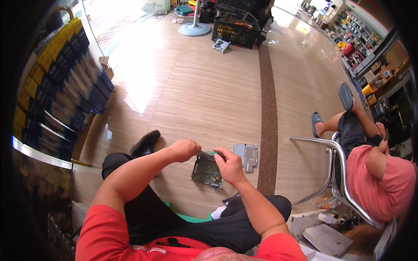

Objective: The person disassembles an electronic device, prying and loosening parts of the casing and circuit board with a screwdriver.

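An opened metal housing with a circuit board (205,171) inside is in front of me, low over the floor between my legs. My left hand (185,150) is closed at its upper left edge, fingertips pinched together; what they hold is too small to make out. At the upper right edge, my right hand (229,166) pinches a thin green piece (211,152) between thumb and forefinger. A flat grey metal cover (247,157) with slots and cutouts lies on the floor just right of my right hand.
On the right a person in a pink shirt (376,185) sits on a metal-framed chair (342,169). A rack of blue and yellow packages (65,71) stands left. Ahead are a black crate (235,32), a small metal part (221,45) and a round stand base (194,29).
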